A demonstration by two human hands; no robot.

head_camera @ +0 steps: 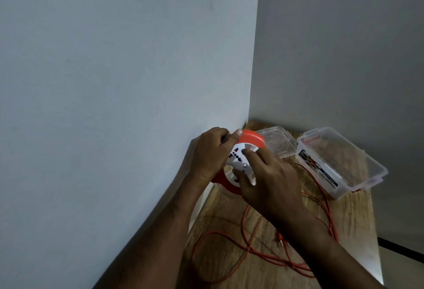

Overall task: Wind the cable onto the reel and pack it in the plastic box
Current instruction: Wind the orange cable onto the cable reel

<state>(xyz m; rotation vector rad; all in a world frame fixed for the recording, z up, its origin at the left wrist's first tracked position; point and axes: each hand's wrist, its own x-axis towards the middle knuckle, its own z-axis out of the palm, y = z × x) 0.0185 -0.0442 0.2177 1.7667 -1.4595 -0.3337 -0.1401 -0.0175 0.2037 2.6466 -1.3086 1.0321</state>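
Note:
An orange cable reel with a white socket face sits tilted above the wooden table near the wall corner. My left hand grips its left rim, thumb on the orange top edge. My right hand lies over the white face, fingers curled on its centre part. Loose orange cable lies in loops on the table below the reel, its plug end beside my right forearm. The clear plastic box stands open at the right, with its clear lid lying behind the reel.
White walls meet in a corner just behind the reel, close on the left. The table's right edge runs past the box, and a dark strip shows on the floor beyond it.

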